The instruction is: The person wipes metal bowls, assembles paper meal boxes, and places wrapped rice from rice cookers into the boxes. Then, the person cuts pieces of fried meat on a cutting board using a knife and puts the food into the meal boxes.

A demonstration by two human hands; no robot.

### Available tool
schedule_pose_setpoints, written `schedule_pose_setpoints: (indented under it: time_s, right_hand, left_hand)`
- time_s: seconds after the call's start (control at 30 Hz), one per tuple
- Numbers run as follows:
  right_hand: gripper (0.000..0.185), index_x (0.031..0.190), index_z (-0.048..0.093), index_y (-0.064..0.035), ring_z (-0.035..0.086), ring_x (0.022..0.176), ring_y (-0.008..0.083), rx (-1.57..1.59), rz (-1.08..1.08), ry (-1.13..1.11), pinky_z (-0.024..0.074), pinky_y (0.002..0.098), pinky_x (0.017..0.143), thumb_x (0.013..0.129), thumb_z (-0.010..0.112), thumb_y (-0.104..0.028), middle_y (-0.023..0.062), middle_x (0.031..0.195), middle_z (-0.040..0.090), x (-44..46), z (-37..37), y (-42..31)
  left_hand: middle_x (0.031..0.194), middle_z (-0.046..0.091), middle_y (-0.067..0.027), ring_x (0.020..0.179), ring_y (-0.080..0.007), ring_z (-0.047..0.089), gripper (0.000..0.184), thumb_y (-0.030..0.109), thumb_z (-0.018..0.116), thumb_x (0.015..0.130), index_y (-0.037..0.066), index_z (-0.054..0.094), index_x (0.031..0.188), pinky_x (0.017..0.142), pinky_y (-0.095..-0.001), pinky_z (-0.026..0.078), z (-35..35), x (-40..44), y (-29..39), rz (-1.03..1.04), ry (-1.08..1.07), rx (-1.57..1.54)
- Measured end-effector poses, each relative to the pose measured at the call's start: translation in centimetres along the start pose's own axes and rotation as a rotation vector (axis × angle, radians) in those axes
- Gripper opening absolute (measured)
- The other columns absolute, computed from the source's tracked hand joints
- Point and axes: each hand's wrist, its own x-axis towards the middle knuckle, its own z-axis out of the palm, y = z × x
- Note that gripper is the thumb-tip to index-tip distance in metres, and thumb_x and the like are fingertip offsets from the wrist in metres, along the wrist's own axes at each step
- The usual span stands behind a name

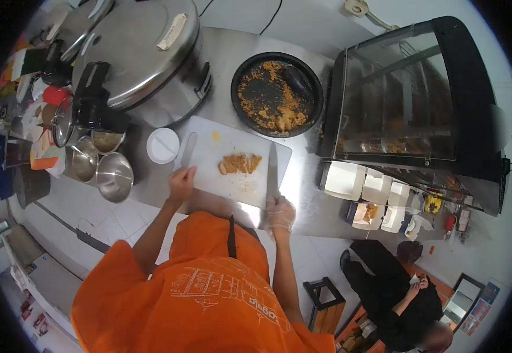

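My right hand (280, 214), in a clear plastic glove, is wrapped round the handle of a large knife (272, 170). The blade points away from me along the right side of a white cutting board (232, 187). A breaded, fried cutlet (240, 164), cut into several strips, lies mid-board with crumbs around it. My left hand (181, 183) is at the board's near left corner, fingers curled and thumb raised; what they hold, if anything, is hidden. Beyond the board stands a round black pan (277, 94) with loose crumbs and a dark lump in it.
A big steel pressure cooker (141, 53) stands at the left, near a white round lid (163, 145) and steel bowls (114, 176). To the right are a glass display warmer (400, 97) and paper food boxes (345, 179). Another person in black (385, 288) is at lower right.
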Motion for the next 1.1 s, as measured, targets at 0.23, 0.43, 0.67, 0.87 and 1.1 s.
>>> schedule_pose_setpoints:
  time_s: [0.23, 0.43, 0.67, 0.87, 1.1]
  right_hand:
    - [0.069, 0.135, 0.054, -0.0016, 0.05, 0.126, 0.0425, 0.099, -0.156, -0.048, 0.0454, 0.053, 0.1, 0.083, 0.076, -0.041, 0.0256, 0.128, 0.057, 6.2, 0.7, -10.8]
    - [0.053, 0.135, 0.056, -0.0071, 0.038, 0.132, 0.049, -0.09, -0.136, -0.166, 0.0395, 0.0605, 0.104, 0.094, 0.057, -0.041, 0.0306, 0.141, 0.043, 6.0, 9.9, -17.0]
    - [0.038, 0.123, 0.064, -0.0064, 0.047, 0.13, 0.0436, -0.056, -0.044, -0.027, 0.048, 0.0544, 0.101, 0.095, 0.057, -0.03, 0.025, 0.134, 0.057, 7.3, 9.4, -16.7]
    - [0.033, 0.12, 0.063, -0.0085, 0.062, 0.113, 0.04, 0.174, -0.124, 0.093, 0.0526, 0.0444, 0.096, 0.091, 0.061, -0.023, 0.0206, 0.116, 0.068, 9.3, 13.3, -9.6]
    - [0.023, 0.106, 0.072, -0.0118, 0.07, 0.088, 0.035, 0.799, -0.093, 0.468, 0.057, 0.0441, 0.082, 0.084, 0.069, -0.019, 0.0149, 0.097, 0.073, 4.4, 6.4, 2.8]
  left_hand:
    - [0.057, 0.052, -0.0135, 0.05, -0.0226, 0.044, 0.038, 0.02, 0.064, 0.101, -0.002, 0.06, 0.071, 0.05, -0.038, 0.038, -11.7, -9.2, -1.4, -0.347, 0.0, 0.156]
    - [0.057, 0.054, -0.0073, 0.052, -0.0125, 0.045, 0.043, 0.024, 0.058, 0.105, -0.003, 0.062, 0.072, 0.051, -0.0334, 0.039, -11.9, -12.9, -0.9, -0.417, 0.088, 0.117]
    - [0.056, 0.056, -0.0087, 0.049, -0.0161, 0.047, 0.04, 0.017, 0.061, 0.103, -0.003, 0.059, 0.069, 0.049, -0.0347, 0.039, -8.7, -13.9, -0.8, -0.216, -0.01, -0.033]
    - [0.058, 0.054, -0.0114, 0.05, -0.0172, 0.045, 0.04, 0.015, 0.062, 0.102, -0.003, 0.054, 0.069, 0.05, -0.0352, 0.037, -8.4, -12.2, -1.4, -0.138, -0.206, -0.044]
    - [0.06, 0.058, -0.0123, 0.052, -0.018, 0.051, 0.039, 0.018, 0.06, 0.104, -0.004, 0.061, 0.073, 0.052, -0.0347, 0.042, -8.6, -13.7, 0.2, -0.188, -0.125, 0.011]
